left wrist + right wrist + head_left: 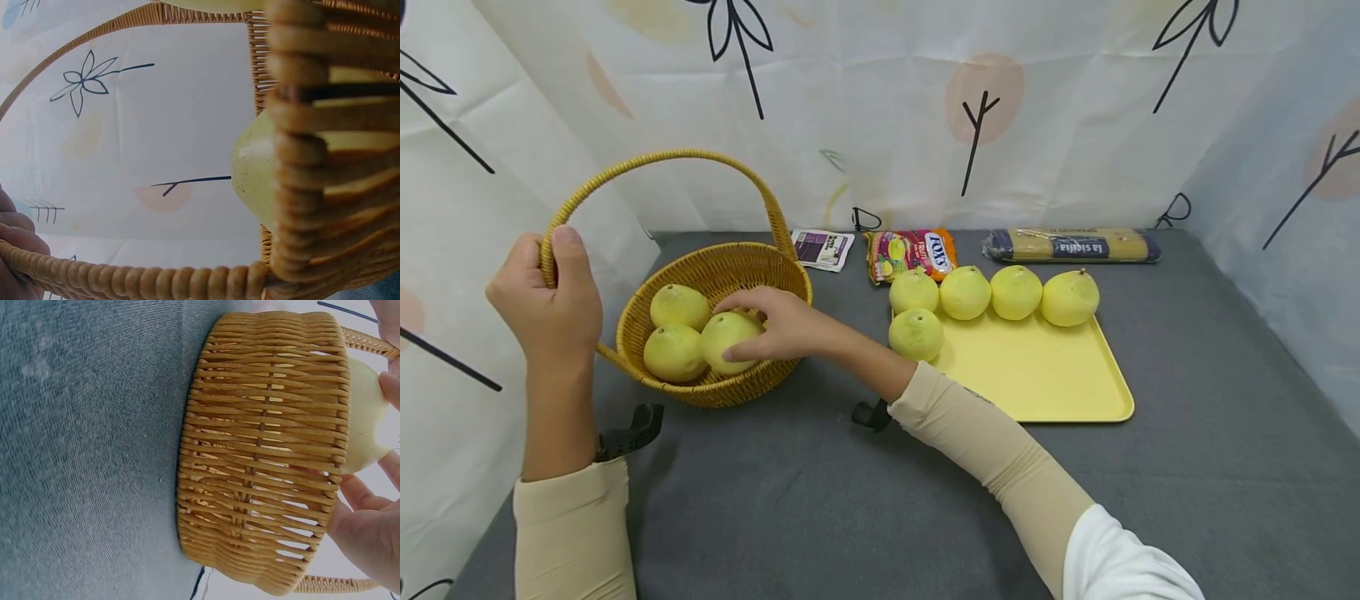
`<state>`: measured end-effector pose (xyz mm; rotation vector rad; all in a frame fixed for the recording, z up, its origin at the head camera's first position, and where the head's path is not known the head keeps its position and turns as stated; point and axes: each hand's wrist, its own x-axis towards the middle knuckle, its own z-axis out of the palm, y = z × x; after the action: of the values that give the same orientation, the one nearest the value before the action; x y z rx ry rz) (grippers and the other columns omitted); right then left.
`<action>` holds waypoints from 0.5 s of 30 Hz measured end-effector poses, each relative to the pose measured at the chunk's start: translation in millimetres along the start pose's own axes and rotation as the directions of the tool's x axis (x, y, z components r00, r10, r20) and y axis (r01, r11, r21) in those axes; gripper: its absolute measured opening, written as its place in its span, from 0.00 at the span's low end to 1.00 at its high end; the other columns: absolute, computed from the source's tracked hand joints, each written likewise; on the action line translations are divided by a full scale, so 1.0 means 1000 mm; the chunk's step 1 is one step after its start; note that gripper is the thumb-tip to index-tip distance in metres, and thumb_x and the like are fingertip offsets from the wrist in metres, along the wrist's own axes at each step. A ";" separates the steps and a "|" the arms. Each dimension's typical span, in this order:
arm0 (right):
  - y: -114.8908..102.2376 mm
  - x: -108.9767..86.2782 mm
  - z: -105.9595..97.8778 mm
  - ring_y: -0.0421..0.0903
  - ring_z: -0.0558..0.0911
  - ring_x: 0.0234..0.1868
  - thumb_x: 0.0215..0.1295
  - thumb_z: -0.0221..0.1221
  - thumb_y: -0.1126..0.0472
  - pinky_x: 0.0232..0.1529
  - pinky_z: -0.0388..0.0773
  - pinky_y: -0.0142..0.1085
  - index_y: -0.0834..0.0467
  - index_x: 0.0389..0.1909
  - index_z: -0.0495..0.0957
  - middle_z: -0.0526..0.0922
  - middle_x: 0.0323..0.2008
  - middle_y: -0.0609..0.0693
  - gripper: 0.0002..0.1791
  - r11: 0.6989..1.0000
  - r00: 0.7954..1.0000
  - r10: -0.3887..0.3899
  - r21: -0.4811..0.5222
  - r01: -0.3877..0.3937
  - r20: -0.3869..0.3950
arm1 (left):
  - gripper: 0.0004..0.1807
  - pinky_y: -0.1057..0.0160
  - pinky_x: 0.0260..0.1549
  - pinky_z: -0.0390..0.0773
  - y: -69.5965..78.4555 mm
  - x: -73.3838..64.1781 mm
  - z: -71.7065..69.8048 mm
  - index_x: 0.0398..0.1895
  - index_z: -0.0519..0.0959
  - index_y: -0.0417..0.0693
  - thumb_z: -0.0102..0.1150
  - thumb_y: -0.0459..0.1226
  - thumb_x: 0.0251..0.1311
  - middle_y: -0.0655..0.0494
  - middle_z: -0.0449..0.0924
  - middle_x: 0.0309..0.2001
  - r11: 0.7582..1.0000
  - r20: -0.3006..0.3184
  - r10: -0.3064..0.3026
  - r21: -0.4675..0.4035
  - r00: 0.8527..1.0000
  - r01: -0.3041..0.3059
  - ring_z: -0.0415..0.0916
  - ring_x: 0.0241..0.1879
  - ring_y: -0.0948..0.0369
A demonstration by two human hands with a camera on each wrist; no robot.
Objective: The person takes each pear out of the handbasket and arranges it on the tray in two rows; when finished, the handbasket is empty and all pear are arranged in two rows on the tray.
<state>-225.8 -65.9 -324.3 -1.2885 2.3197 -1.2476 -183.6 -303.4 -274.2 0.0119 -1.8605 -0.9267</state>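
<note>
My left hand (553, 304) grips the handle of a yellow-brown wicker basket (718, 396) at the left of the table. Inside the basket lie three pale yellow-green pomelos; two of them (680, 306) (673, 353) rest on the left side. Over the basket's right rim reaches my right hand (778, 323), its thumb and fingers curled round the third pomelo (727, 340). In the right wrist view that pomelo (362, 419) bulges above the woven rim between the fingertips. The left wrist view catches a speckled pomelo (253, 169) behind the wicker and part of the left hand (19, 244).
A yellow tray (1037, 379) on the right bears several more pomelos (966, 292) along its back and left edges. Behind stand a candy bag (912, 254), a pasta pack (1071, 246) and a small purple-and-white packet (822, 249). A patterned curtain (880, 117) backs the grey table (820, 500).
</note>
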 end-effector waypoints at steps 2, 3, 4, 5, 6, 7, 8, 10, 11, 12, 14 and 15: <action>-0.001 -0.002 -0.002 0.36 0.72 0.51 0.59 0.70 0.53 0.51 0.71 0.29 0.54 0.63 0.76 0.77 0.54 0.43 0.30 1.000 1.000 0.003 0.004 -0.003 -0.007 | 0.20 0.72 0.17 0.48 0.000 0.000 0.000 0.15 0.61 0.58 0.50 0.43 0.66 0.62 0.55 0.16 1.000 -0.001 0.003 0.000 1.000 -0.003 0.49 0.16 0.67; -0.002 -0.004 -0.003 0.36 0.72 0.51 0.59 0.70 0.53 0.53 0.71 0.29 0.54 0.63 0.76 0.77 0.54 0.43 0.30 1.000 1.000 0.006 0.007 -0.006 -0.010 | 0.20 0.72 0.17 0.49 0.000 0.000 0.000 0.15 0.61 0.58 0.50 0.43 0.66 0.62 0.55 0.16 1.000 -0.001 0.003 -0.001 1.000 -0.003 0.49 0.16 0.67; -0.002 -0.005 -0.004 0.36 0.71 0.52 0.59 0.70 0.53 0.54 0.71 0.30 0.54 0.63 0.76 0.76 0.55 0.44 0.30 1.000 1.000 0.006 0.012 -0.006 -0.012 | 0.20 0.72 0.18 0.49 0.000 0.000 0.000 0.15 0.61 0.58 0.50 0.43 0.66 0.62 0.55 0.16 1.000 -0.001 0.004 -0.002 1.000 -0.004 0.49 0.16 0.67; -0.003 -0.007 -0.006 0.36 0.71 0.52 0.59 0.70 0.53 0.54 0.71 0.31 0.54 0.63 0.76 0.76 0.55 0.44 0.30 1.000 1.000 0.008 0.017 -0.007 -0.016 | 0.20 0.72 0.18 0.49 0.000 0.000 0.000 0.15 0.61 0.58 0.50 0.43 0.66 0.62 0.55 0.16 1.000 -0.002 0.005 -0.001 1.000 -0.005 0.49 0.16 0.67; -0.004 -0.008 -0.007 0.36 0.71 0.53 0.59 0.70 0.54 0.55 0.70 0.31 0.53 0.63 0.76 0.76 0.56 0.44 0.30 1.000 1.000 0.010 0.021 -0.010 -0.018 | 0.20 0.72 0.17 0.48 0.000 0.000 0.000 0.15 0.61 0.58 0.50 0.43 0.66 0.62 0.55 0.15 1.000 -0.003 0.010 -0.001 1.000 -0.010 0.49 0.16 0.67; -0.005 -0.010 -0.008 0.37 0.71 0.53 0.59 0.70 0.54 0.55 0.70 0.32 0.53 0.64 0.76 0.76 0.57 0.45 0.30 1.000 1.000 0.012 0.022 -0.012 -0.023 | 0.20 0.72 0.17 0.48 0.000 0.000 -0.001 0.15 0.61 0.58 0.50 0.43 0.66 0.62 0.54 0.15 1.000 -0.005 0.015 -0.003 1.000 -0.015 0.48 0.16 0.67; -0.006 -0.012 -0.009 0.37 0.71 0.54 0.59 0.70 0.54 0.55 0.71 0.32 0.53 0.64 0.76 0.75 0.57 0.45 0.30 1.000 0.999 0.014 0.021 -0.013 -0.030 | 0.20 0.72 0.17 0.47 0.000 0.000 -0.001 0.15 0.61 0.58 0.50 0.43 0.66 0.63 0.54 0.15 1.000 -0.006 0.019 -0.003 1.000 -0.019 0.48 0.16 0.68; -0.008 -0.015 -0.011 0.38 0.71 0.54 0.59 0.69 0.54 0.54 0.71 0.33 0.53 0.64 0.75 0.75 0.57 0.47 0.30 1.000 0.999 0.012 0.021 -0.011 -0.045 | 0.20 0.71 0.17 0.47 0.001 0.000 -0.001 0.14 0.60 0.57 0.49 0.43 0.66 0.63 0.54 0.15 1.000 -0.007 0.027 -0.004 1.000 -0.027 0.47 0.16 0.68; -0.009 -0.017 -0.013 0.39 0.71 0.54 0.59 0.69 0.54 0.54 0.72 0.33 0.54 0.64 0.75 0.75 0.57 0.47 0.31 1.000 0.999 0.013 0.018 -0.012 -0.053 | 0.20 0.71 0.17 0.46 0.001 0.000 -0.001 0.14 0.60 0.57 0.49 0.43 0.66 0.63 0.53 0.15 1.000 -0.007 0.031 -0.003 1.000 -0.031 0.47 0.16 0.68; -0.010 -0.019 -0.015 0.40 0.71 0.54 0.59 0.70 0.54 0.54 0.72 0.34 0.54 0.64 0.75 0.75 0.57 0.48 0.31 1.000 0.998 0.013 0.014 -0.012 -0.061 | 0.20 0.71 0.17 0.46 0.001 0.000 -0.001 0.14 0.60 0.56 0.49 0.43 0.66 0.63 0.53 0.15 0.999 -0.008 0.034 -0.003 0.999 -0.034 0.47 0.16 0.68; -0.012 -0.023 -0.018 0.40 0.72 0.54 0.59 0.69 0.54 0.53 0.72 0.35 0.54 0.63 0.75 0.75 0.57 0.49 0.31 1.000 0.997 0.005 0.005 -0.004 -0.076 | 0.20 0.71 0.17 0.46 0.001 0.000 -0.001 0.14 0.60 0.56 0.49 0.43 0.66 0.63 0.53 0.15 0.999 -0.008 0.032 -0.001 0.999 -0.032 0.47 0.16 0.68; -0.013 -0.025 -0.019 0.40 0.72 0.54 0.59 0.69 0.54 0.53 0.72 0.35 0.55 0.63 0.75 0.75 0.56 0.49 0.31 1.000 0.996 -0.002 0.003 0.003 -0.084 | 0.21 0.71 0.17 0.46 0.000 0.000 -0.001 0.14 0.60 0.56 0.49 0.43 0.66 0.63 0.53 0.15 1.000 -0.009 0.031 0.000 0.999 -0.031 0.47 0.16 0.68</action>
<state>-213.7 -38.4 -307.9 -1.2615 2.3728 -1.3302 -182.6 -303.5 -274.2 -0.0134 -1.8473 -0.9039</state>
